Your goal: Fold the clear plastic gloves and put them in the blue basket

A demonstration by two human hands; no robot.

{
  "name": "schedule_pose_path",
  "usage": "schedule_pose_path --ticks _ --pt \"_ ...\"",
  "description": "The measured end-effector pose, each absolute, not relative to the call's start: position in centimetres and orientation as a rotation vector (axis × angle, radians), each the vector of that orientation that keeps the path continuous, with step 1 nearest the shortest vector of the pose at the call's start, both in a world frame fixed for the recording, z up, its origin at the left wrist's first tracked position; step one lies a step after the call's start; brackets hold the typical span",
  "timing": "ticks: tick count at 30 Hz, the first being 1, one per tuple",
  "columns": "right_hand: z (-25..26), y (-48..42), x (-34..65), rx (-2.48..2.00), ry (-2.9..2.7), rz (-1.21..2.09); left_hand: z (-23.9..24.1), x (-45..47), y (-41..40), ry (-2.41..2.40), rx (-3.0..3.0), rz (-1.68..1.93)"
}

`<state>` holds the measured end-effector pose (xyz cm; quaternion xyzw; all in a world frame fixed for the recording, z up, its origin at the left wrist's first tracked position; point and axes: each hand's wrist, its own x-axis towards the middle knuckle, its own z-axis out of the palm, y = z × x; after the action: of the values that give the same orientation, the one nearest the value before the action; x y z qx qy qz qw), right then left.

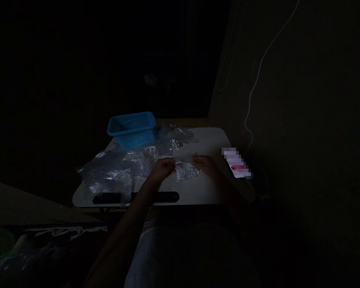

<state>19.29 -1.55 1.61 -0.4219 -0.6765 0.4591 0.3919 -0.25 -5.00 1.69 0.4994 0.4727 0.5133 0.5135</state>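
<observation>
In a dark room a small white table (207,140) stands in front of me. My left hand (164,166) and my right hand (204,164) are both closed on the top edge of a small clear plastic bag (186,172), one at each side. The bag hangs between them just above the tabletop. A heap of crumpled clear plastic bags (117,170) lies to the left of my left hand.
A blue plastic tub (132,128) sits at the table's far left. More clear plastic (177,136) lies beside it. A phone (237,163) rests at the table's right edge. A white cable (258,80) hangs on the right wall.
</observation>
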Motion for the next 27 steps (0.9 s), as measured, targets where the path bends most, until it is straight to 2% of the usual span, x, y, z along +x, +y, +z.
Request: schedule_pose_path --ticks 5,11,17,22,27 --pt "1.5 -1.4 19.2 -1.053 -1.648 1.264 1.5 -0.4 -4.8 1.174 1.300 1.250" --pt "1.8 -1.6 19.2 -1.105 -1.663 1.216 1.0 -0.3 -4.8 1.234 1.449 1.259" --pt "2.3 -2.1 19.3 -1.193 -1.649 1.105 1.3 -0.4 -5.0 1.248 1.927 1.289" --pt "2.0 -2.3 19.4 -1.224 -1.643 0.997 1.3 -0.3 -6.0 1.377 2.459 0.931" --pt "1.4 -2.3 19.6 -1.146 -1.721 0.818 1.4 0.2 -7.1 1.475 2.667 0.598"
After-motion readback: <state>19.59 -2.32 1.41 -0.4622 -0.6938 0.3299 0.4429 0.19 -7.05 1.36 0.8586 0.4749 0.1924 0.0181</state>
